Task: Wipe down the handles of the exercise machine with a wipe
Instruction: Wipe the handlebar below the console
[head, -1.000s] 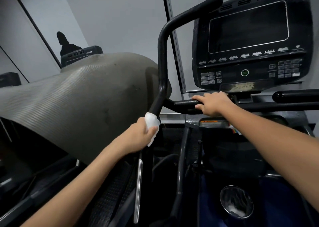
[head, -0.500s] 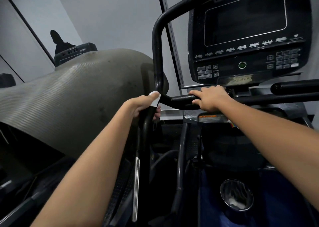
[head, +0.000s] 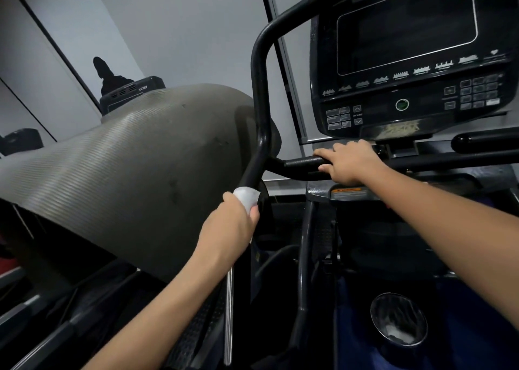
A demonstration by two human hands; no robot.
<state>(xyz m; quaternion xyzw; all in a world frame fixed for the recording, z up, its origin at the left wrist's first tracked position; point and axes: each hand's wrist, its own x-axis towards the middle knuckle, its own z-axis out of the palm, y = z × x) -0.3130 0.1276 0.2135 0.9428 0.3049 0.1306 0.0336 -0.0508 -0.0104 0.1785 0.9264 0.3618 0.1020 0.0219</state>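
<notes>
The wipe (head: 246,198) is wrapped round the left handle (head: 257,156), pinched there in my left hand's (head: 229,229) grip. Half a second ago it sat higher, near the bend; now it has slid down, so this stretch is probably wiped. My right hand (head: 349,160) curls over the crossbar (head: 302,164), steadying.
</notes>
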